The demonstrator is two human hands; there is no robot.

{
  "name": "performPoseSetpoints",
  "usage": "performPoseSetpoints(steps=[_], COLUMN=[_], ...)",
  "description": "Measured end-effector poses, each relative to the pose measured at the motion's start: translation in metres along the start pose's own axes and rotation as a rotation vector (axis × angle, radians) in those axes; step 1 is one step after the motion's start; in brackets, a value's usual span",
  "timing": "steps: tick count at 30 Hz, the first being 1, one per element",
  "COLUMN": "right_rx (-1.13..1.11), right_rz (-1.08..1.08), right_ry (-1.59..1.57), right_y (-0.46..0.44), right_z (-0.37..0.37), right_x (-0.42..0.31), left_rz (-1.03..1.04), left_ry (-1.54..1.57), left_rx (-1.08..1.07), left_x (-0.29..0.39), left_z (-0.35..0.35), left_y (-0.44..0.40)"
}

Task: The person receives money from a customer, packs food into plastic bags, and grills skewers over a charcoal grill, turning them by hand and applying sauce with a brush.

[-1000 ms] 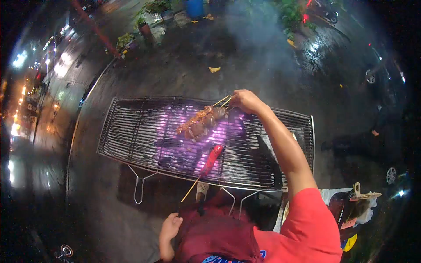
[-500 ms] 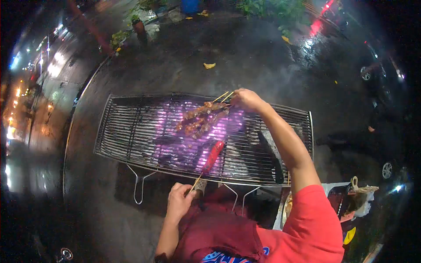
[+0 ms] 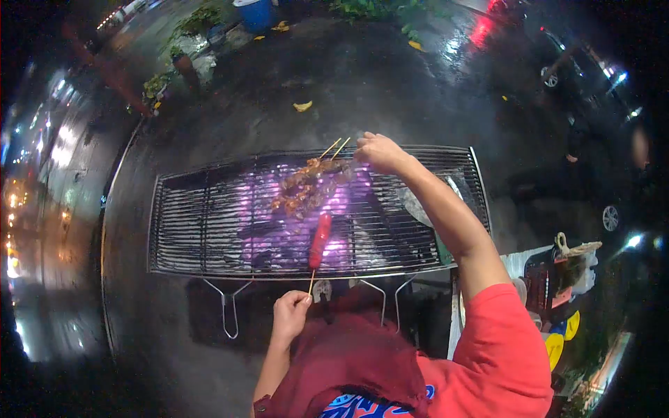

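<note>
My left hand [image 3: 289,317], below the near edge of the grill [image 3: 209,181], pinches the thin wooden stick of a red sausage skewer [image 3: 320,240]. The sausage points away from me over the grate, above glowing coals. My right hand [image 3: 380,152] is at the far edge with its fingers closed, just right of several browned meat skewers [image 3: 306,187]. Two of their bare sticks [image 3: 336,148] stick out past the far rim, apart from my fingers. Whether my right fingers grip another stick is hidden.
A flat, rounded grey object [image 3: 417,207] lies on the grill's right side, partly behind my right arm. Wire legs [image 3: 228,313] hang below the near edge. At right stands a side table [image 3: 526,258] with items. A blue bin [image 3: 254,15] is beyond, on wet pavement.
The view has shifted. The sausage skewer has swung more upright, with my left hand still on its stick. My right hand has moved slightly away from the two bare meat sticks.
</note>
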State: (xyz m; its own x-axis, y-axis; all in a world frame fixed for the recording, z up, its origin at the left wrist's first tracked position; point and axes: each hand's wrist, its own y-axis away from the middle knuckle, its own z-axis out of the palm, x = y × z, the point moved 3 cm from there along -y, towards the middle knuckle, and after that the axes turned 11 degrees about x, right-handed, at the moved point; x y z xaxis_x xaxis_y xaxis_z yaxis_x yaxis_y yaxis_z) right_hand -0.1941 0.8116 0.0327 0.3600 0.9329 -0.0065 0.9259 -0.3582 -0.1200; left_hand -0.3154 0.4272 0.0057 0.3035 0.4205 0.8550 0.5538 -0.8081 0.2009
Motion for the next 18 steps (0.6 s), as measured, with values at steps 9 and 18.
performPoseSetpoints(steps=[9, 18], right_rx=[0.081, 0.441], right_rz=[0.416, 1.146], right_ry=[-0.308, -0.959], right_y=[0.063, 0.165], right_z=[-0.054, -0.020], right_x=[-0.022, -0.199], left_rz=[-0.096, -0.286], left_ry=[0.212, 0.525], left_rx=[-0.225, -0.508], left_x=[0.001, 0.007], left_z=[-0.006, 0.036], left_y=[-0.006, -0.009])
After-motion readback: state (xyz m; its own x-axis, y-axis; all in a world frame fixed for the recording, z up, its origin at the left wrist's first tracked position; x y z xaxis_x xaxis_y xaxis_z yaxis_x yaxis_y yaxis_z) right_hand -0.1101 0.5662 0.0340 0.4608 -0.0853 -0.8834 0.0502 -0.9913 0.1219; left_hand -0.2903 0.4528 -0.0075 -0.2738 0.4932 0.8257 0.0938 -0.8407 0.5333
